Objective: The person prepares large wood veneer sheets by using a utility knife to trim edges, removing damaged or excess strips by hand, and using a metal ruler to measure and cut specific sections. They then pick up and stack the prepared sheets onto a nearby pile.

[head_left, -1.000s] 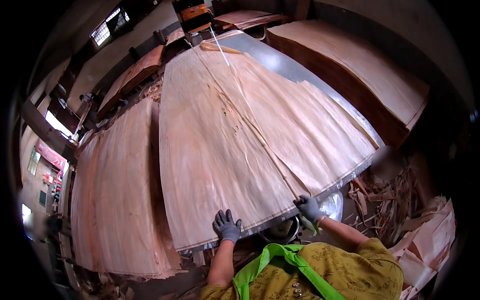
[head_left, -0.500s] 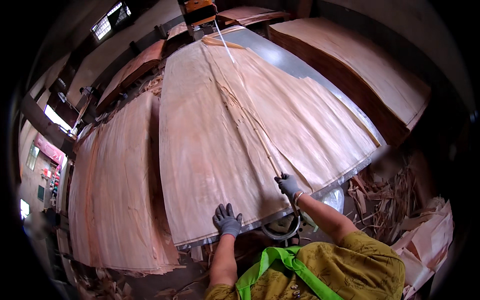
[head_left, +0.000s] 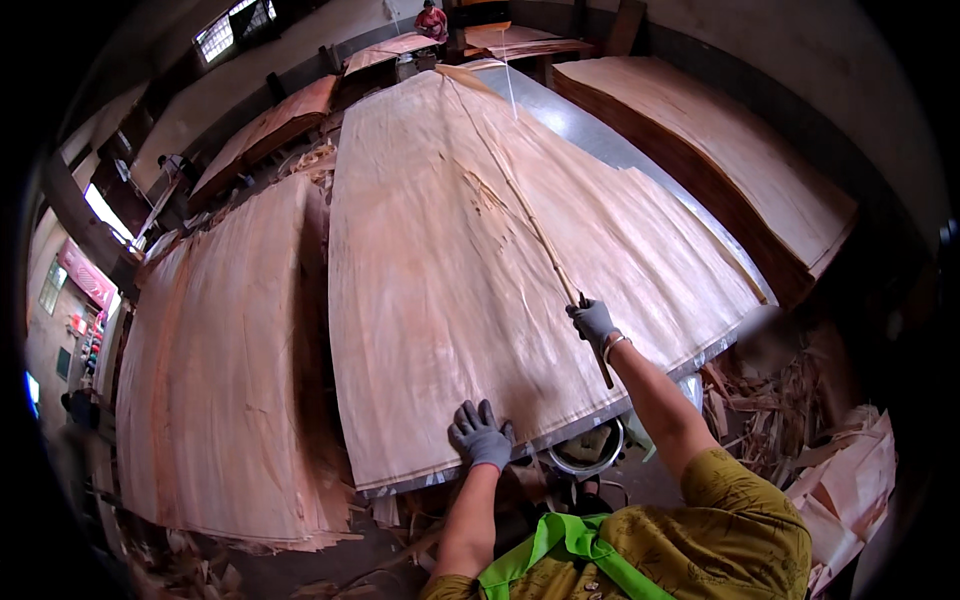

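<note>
A wide sheet of pale wood veneer (head_left: pixel 400 250) covers most of the long metal table (head_left: pixel 555 110) in front of me. My left hand (head_left: pixel 481 437), in a grey glove, lies flat on the sheet near its front edge, fingers spread. In a closed grip, my gloved right hand (head_left: pixel 592 321) holds a thin bamboo stick (head_left: pixel 540 235). The stick slants forward along the middle of the veneer, its dark butt end sticking out behind my hand. A small torn, wrinkled patch (head_left: pixel 484 190) shows left of the stick. My fingers hide the grip itself.
Stacks of veneer stand left (head_left: pixel 215 370) and right (head_left: pixel 700 140) of the table. Veneer scraps (head_left: pixel 765 410) litter the floor at right. A round metal rim (head_left: pixel 588 468) sits below the front edge. One person (head_left: pixel 431 22) is at the far end, another (head_left: pixel 178 168) at far left.
My right hand has moved forward with the stick, away from the front edge. Along the middle, the veneer's raised fold looks flatter. My left hand stays flat near the edge. The view has shifted.
</note>
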The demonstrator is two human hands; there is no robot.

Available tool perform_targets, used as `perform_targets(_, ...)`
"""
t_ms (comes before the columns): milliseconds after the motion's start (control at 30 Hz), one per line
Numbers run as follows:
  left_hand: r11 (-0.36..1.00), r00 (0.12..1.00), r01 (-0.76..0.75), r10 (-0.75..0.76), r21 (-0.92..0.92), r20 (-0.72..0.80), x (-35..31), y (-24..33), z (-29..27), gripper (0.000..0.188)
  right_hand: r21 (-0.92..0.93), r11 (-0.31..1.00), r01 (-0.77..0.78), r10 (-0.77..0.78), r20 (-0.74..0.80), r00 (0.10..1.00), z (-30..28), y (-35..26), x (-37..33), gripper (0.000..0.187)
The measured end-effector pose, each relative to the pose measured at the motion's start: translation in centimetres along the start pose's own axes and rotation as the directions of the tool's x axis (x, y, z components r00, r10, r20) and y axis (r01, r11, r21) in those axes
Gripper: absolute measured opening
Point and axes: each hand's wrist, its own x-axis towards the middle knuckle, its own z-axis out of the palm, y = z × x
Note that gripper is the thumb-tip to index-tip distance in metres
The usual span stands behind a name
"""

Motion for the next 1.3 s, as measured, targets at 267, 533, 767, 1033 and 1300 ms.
perform_targets(267,0.999,1.0,0.0,0.0,-0.05,0.005,-0.3,-0.4,-0.8,0.07,-0.034,0.999,-0.005,0.004,-0.04,0.999,3.0,3.2,-6.3,0.032)
perform_targets(533,0.989,0.995,0.023,-0.009,-0.147,0.095,0.8,-0.7,0.1,0.071,0.05,0.998,0.044,-0.045,0.015,0.999,7.7,2.8,-8.0,0.026)
perform_targets(767,0.916,0.944,-0.182,0.06,-0.359,-0.325,-2.8,-4.3,0.7,0.064,0.094,0.994,0.054,-0.066,0.126,0.99,9.1,5.1,-6.4,0.012)
perform_targets(1033,0.598,0.89,-0.016,-0.356,-0.801,-0.284,-20.7,-13.5,5.3,0.046,-0.197,0.973,0.123,-0.068,0.265,0.962,14.8,6.2,-3.6,0.019)
perform_targets(1300,0.317,0.69,0.613,-0.661,-0.724,0.295,-27.8,-31.1,20.3,0.048,-0.553,0.307,0.775,-0.708,0.411,0.574,31.9,-0.8,-11.4,0.026)
